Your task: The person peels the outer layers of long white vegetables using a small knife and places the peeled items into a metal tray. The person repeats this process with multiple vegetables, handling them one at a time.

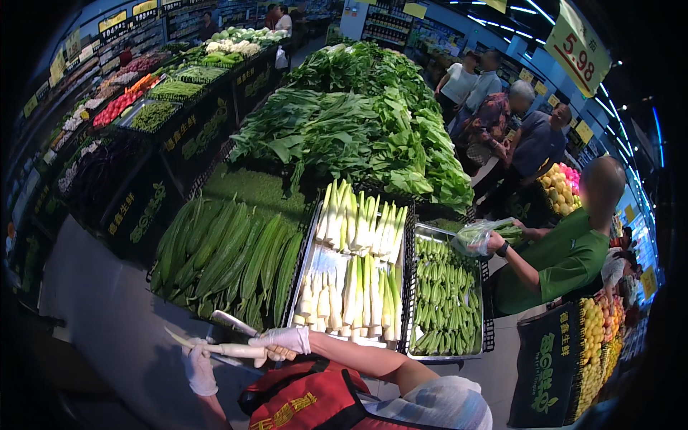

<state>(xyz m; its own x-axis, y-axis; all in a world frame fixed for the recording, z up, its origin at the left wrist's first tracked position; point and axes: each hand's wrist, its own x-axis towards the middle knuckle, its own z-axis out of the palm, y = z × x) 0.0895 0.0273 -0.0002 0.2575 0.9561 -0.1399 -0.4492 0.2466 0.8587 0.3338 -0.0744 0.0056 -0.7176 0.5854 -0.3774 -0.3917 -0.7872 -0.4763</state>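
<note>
My left hand (200, 370), in a white glove, grips a peeled white stalk (236, 350), which looks like a water bamboo shoot. My right hand (282, 342), also gloved, is closed around the wooden handle of a knife (235, 323). The knife's blade points up and left, above the stalk. The stalk's thick end lies at my right fingers; whether they press on it cannot be told. Just beyond my right hand, a metal tray (325, 260) holds two rows of similar stalks (365, 293) with green tops.
Long ridged gourds (226, 252) lie left of the tray, and okra-like pods (446, 293) fill a tray at right. Leafy greens (349, 118) are heaped behind. A person in a green shirt (572, 258) holds bagged greens (478, 236). A fruit stand (543, 365) is at lower right.
</note>
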